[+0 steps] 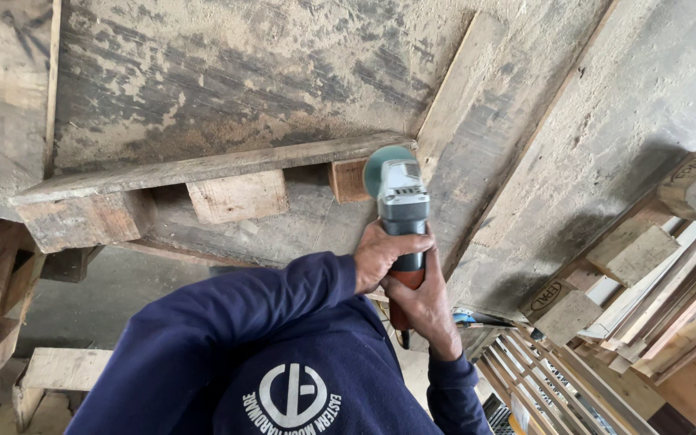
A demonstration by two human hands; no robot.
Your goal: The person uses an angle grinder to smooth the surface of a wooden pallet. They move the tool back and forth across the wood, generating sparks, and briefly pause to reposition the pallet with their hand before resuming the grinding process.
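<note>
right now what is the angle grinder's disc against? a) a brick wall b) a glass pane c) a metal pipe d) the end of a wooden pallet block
d: the angle grinder, gripped by the left hand and right hand, has its disc against the end of the wooden pallet block.

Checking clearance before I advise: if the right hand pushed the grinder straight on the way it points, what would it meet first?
Likely the small wooden pallet block right at the grey angle grinder's green disc; the right hand grips the handle. Depth is unclear.

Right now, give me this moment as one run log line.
left hand: grips angle grinder | right hand: grips rear handle | disc: at pallet block | pallet: on sawdusty boards
</note>
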